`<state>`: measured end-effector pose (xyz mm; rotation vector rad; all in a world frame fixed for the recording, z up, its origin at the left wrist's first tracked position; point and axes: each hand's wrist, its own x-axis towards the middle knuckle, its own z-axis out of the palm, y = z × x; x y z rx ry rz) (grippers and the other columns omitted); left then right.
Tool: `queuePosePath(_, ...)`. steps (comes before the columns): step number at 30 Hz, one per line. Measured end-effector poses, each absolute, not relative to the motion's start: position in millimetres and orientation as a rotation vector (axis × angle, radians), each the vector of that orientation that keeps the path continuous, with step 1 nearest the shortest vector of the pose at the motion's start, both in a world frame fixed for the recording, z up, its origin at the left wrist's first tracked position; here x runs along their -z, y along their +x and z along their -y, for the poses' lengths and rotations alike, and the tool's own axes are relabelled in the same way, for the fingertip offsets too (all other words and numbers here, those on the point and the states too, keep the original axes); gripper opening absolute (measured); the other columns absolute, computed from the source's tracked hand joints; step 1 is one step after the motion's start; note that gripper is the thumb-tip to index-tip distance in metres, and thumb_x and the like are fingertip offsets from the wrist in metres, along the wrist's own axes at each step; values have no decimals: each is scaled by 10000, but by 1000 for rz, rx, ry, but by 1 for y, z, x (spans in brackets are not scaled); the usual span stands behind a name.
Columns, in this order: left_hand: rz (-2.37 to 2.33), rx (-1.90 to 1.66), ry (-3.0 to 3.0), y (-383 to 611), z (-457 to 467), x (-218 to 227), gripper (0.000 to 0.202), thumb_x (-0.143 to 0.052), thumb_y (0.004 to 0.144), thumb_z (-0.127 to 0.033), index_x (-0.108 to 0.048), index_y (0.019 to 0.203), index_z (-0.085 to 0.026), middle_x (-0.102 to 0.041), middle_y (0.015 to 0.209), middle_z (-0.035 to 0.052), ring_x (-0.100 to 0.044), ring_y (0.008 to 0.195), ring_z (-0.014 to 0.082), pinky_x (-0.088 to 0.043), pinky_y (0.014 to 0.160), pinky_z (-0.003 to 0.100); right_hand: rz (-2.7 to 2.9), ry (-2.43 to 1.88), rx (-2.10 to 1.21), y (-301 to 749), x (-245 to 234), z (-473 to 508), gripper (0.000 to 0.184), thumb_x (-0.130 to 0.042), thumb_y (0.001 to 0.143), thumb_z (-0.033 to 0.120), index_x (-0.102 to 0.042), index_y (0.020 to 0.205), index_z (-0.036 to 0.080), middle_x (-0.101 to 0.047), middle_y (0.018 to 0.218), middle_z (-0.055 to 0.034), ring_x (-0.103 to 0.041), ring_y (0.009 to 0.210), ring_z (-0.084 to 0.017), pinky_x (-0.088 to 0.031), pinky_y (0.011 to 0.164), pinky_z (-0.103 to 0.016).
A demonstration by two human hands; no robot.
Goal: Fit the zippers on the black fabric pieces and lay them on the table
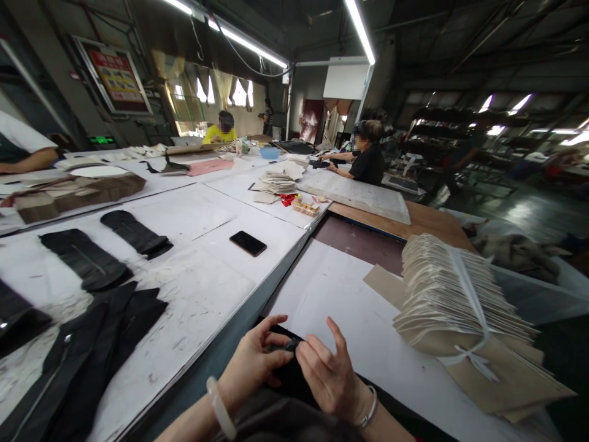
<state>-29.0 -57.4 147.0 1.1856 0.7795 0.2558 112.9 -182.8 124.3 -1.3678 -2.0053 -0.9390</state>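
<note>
Along white desk [207,276] | pinching black cloth [291,377], bottom centre of frame, with fingers of left hand [251,362] and right hand [329,377] | directly between both, neither nearer | unable to tell long axis

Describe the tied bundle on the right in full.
The tied bundle is a thick stack of beige, flat pieces, perhaps card or fabric, leaning, with edges fanned unevenly. A pale strip wraps it, tied in a bow at the near side. It lies on the white tabletop, right of the right hand, untouched.
</note>
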Motion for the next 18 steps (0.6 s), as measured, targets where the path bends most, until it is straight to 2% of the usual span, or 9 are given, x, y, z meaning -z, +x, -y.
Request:
queuePosePath(5, -757, -306, 1261, -31, 61, -142, 716, -772, 649, -256, -504, 1308, -172, -675, 889, 30, -586, 598, 140, -510, 401, 208, 1816, -1556, 543, 104, -140, 174, 179, -473, 885, 10, -612, 893, 122, -664, 1001, -117, -574, 1141, -253, -445, 1077, -545)
queuePosePath(9, -721, -304, 1266, -34, 63, -143, 712, -762, 664, -271, -501, 1319, -171, -690, 894, 38, -588, 601, 149, -504, 403, 213, 1770, -1553, 249, 105, -152, 170, 173, -450, 884, 25, -532, 836, 170, -627, 1027, -119, -562, 1150, -248, -535, 982, -480)
queuePosePath(11, -717, -304, 1271, -36, 62, -142, 712, -752, 673, -276, -492, 1327, -165, -692, 891, 45, -596, 620, 162, -508, 408, 221, 1784, -1534, 196, 108, -156, 170, 168, -450, 882, 29, -528, 864, 176, -627, 1028, -109, -568, 1139, -238, -522, 999, -486)
queuePosePath(14, -735, -317, 1267, -38, 61, -140, 706, -750, 677, -286, -492, 1323, -167, -685, 888, 45, -602, 635, 172, -511, 417, 229, 1857, -1498, 237, 111, -158, 173, 143, -485, 870, 53, -554, 929, 163, -644, 1028, -108, -576, 1131, -245, -456, 1059, -560)
queuePosePath(18, -760, -311, 1257, -38, 59, -141, 703, -765, 661, -311, -504, 1299, -176, -674, 884, 41, -614, 651, 179, -506, 420, 224, 1966, -1459, 511, 112, -152, 178, 194, -514, 873, 78, -625, 1030, 109, -672, 1052, -130, -574, 1152, -278, -385, 1089, -627)
